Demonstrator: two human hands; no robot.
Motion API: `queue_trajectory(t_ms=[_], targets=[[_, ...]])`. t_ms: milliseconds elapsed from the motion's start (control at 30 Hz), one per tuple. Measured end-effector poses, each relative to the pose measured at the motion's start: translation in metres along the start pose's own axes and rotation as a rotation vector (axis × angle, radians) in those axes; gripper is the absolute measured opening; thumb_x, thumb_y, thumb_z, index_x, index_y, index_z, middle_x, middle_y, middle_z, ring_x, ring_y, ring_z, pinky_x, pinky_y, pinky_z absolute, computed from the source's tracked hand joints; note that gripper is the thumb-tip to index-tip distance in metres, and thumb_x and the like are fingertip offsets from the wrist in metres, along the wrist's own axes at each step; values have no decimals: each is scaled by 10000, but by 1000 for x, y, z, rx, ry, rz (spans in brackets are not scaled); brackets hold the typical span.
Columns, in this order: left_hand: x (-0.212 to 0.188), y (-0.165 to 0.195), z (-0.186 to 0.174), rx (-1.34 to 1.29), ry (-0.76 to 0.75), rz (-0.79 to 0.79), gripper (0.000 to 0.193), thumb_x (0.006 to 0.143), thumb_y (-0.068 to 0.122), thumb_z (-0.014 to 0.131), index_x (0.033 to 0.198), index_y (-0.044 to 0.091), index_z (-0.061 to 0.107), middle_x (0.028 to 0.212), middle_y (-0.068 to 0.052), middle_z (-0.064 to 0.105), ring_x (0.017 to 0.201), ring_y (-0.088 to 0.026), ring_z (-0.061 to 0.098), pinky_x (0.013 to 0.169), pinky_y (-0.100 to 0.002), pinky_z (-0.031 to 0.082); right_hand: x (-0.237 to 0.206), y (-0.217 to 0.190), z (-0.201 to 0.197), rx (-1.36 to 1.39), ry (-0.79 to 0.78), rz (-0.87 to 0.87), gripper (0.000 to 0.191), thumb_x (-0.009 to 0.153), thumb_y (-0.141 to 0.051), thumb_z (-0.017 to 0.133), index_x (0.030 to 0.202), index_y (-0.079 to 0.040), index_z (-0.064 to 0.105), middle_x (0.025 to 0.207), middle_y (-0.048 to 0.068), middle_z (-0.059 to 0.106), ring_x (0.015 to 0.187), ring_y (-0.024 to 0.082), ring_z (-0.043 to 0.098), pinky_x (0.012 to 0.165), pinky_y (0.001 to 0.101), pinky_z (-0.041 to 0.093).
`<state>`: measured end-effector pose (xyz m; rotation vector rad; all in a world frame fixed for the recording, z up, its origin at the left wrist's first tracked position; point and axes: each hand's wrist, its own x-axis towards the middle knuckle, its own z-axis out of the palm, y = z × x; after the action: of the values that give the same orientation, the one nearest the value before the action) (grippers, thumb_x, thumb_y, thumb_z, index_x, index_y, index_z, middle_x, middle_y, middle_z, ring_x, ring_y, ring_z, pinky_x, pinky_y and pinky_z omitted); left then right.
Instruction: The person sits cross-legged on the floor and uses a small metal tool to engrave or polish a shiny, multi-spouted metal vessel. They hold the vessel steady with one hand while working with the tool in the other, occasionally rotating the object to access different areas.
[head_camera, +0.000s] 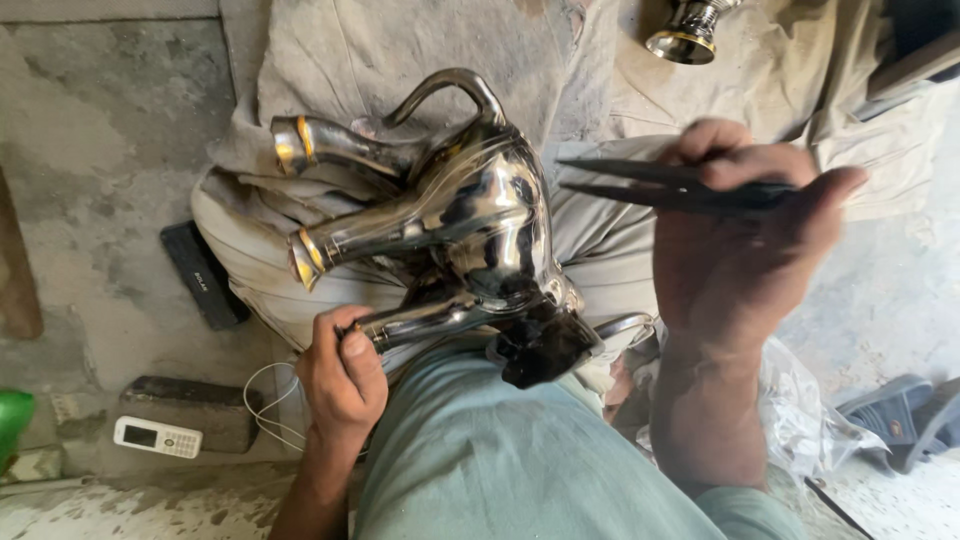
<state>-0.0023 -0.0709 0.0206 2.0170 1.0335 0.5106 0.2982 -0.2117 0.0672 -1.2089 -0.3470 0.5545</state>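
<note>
A shiny metal animal figure (470, 220) lies across my lap with its legs pointing left and a curved tail at the top. My left hand (340, 375) grips one of its lower legs near the foot. My right hand (740, 240) is raised to the right of the figure and holds a pair of dark long-nose pliers (650, 185), whose tips point left toward the figure's body. The jaws stand slightly apart and hold nothing.
A white keypad phone (157, 437) with a cable lies by a dark block (190, 410) at lower left. A black flat case (205, 275) rests on the concrete floor. Another shiny metal piece (688, 35) sits at the top. Grey sandals (900, 415) and a plastic bag (800, 410) lie right.
</note>
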Motion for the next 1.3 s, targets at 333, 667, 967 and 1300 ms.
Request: queue_trajectory(t_ms=[333, 667, 967, 1300], targets=[[5, 44, -31, 359, 253, 260, 286, 1074, 204, 759, 1242, 2, 648, 1320, -154, 474, 848, -207, 666, 659, -279, 548, -62, -23, -38, 505, 263, 197, 359, 1056, -256, 607, 1357, -59, 604, 1013, 92, 685, 847, 197, 692, 722, 287, 567], [51, 82, 12, 425, -89, 251, 829, 939, 541, 764, 1557, 95, 438, 953, -63, 537, 599, -146, 561, 440, -317, 452, -68, -66, 46, -1220, -207, 230, 562, 888, -183, 765, 1403, -80, 565, 821, 30, 740, 618, 125, 663, 542, 257, 489], [60, 72, 17, 346, -119, 252, 848, 976, 597, 681, 1568, 60, 397, 823, -30, 543, 559, -124, 528, 407, -295, 430, -45, -87, 118, -1675, -495, -70, 365, 843, -189, 859, 1192, -138, 768, 684, 19, 662, 491, 111, 618, 424, 305, 488], [63, 69, 15, 272, -146, 257, 841, 1006, 557, 668, 1575, 19, 361, 824, -36, 529, 576, -129, 551, 434, -290, 474, -32, -97, 136, -1681, -629, -68, 398, 809, -155, 834, 1199, -145, 758, 727, 13, 668, 545, 129, 645, 500, 330, 524]])
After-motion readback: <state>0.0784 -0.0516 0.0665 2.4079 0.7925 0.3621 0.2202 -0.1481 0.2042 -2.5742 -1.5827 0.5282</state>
